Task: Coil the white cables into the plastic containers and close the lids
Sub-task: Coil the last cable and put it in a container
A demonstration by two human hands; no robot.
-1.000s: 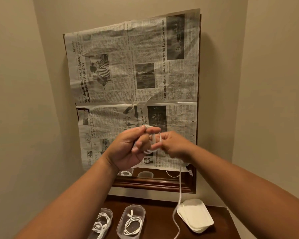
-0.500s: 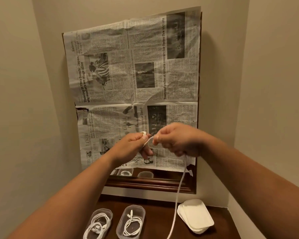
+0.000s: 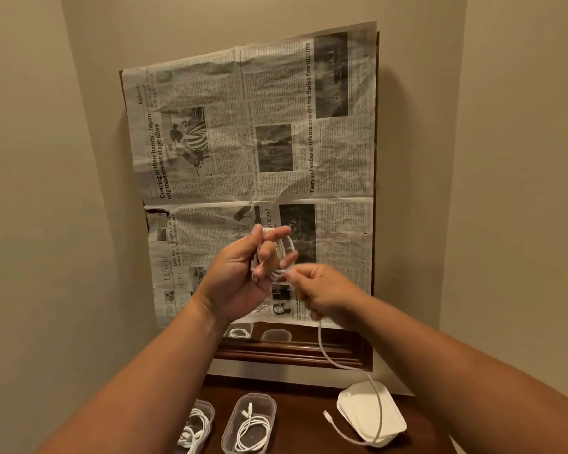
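Left grip (image 3: 240, 280) holds the white cable (image 3: 289, 247) in loops; right grip (image 3: 322, 293) pinches the strand just beside it (tail dangling over the lids (image 3: 358, 407)). Two open containers (image 3: 254, 397) sit on the table (image 3: 309, 407).

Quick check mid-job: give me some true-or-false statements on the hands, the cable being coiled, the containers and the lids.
1. The left hand holds loops of the white cable wound round its fingers. True.
2. The cable's loose end sits inside a container. False: it lies on the table, just left of the stack of lids.
3. Both containers in view have lids on. False: the left container and the right container are open.
4. The right hand pinches the cable beside the coil. True.
5. Each open container has a white cable in it. True.
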